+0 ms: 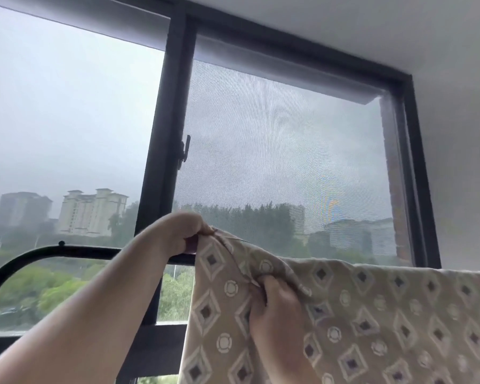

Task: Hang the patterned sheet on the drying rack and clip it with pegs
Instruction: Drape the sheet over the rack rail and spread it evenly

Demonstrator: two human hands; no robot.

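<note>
The patterned sheet (pixel 372 314) already hangs over the top rail of the drying rack (pixel 67 249). Its upper edge runs along the rail from the middle of the view out past the right edge, and its near face falls down toward the person. The rail's left stretch, where it curves down, is bare.

The left hand (pixel 178 234) is at rail height, its fingers (pixel 185 242) curled tight round the sheet's upper left corner, which is bunched and lifted just above the rail. The right hand (pixel 275 300) is lower, on the hanging face, its fingers (pixel 261 289) pinching a fold of cloth just below the edge.

So the draping looks largely done. The step in hand seems to be pulling this corner flat and square along the rail. The part of the sheet behind the rail is hidden, so whether it hangs evenly cannot be told.

No pegs appear anywhere in the view, neither on the sheet nor in either hand, so the clipping is probably all left to do. Behind the rack stands a dark window frame (pixel 166 134).
</note>
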